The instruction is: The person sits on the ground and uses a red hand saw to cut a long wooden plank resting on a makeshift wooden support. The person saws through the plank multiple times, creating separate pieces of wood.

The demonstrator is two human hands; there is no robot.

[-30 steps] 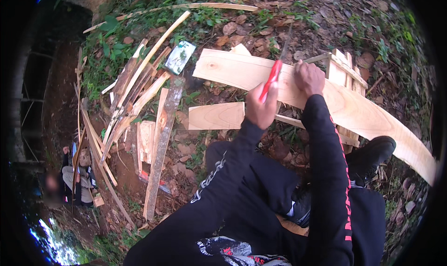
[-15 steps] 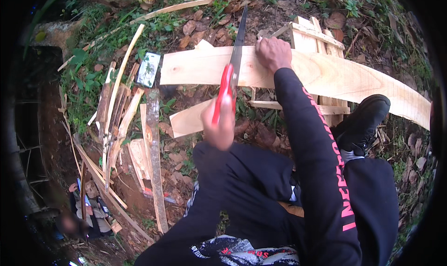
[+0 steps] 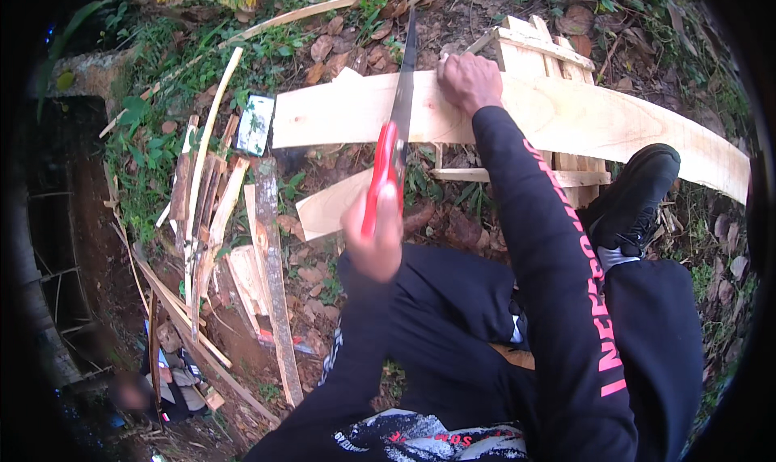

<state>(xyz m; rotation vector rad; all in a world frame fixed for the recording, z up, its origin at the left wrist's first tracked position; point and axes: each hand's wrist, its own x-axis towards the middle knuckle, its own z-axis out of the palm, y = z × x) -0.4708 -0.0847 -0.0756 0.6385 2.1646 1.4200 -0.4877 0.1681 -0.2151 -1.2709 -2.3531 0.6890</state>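
Note:
My left hand (image 3: 373,236) is wrapped round the red handle of a handsaw (image 3: 406,82). The saw's blade lies across a long pale wooden board (image 3: 331,110), towards its left end, with the tip pointing away from me. Just right of the blade, my right hand (image 3: 470,82) is closed on the board, its fingers curled at the far edge. The board rests over a small slatted wooden frame (image 3: 477,175). My black shoe (image 3: 638,191) is against the board's near edge on the right. A shorter pale board (image 3: 327,207) lies partly behind my left hand.
Split wood strips (image 3: 212,203) and a bark-edged plank (image 3: 275,284) lie at the left. A small white-and-blue packet (image 3: 255,125) sits by the board's left end. At the lower left is another person (image 3: 174,373), near a dark pit edge. Leaves and grass cover the ground.
My left hand has drawn the saw a little towards me along the blade's line. My right hand keeps its place on the board. The whole view has shifted slightly.

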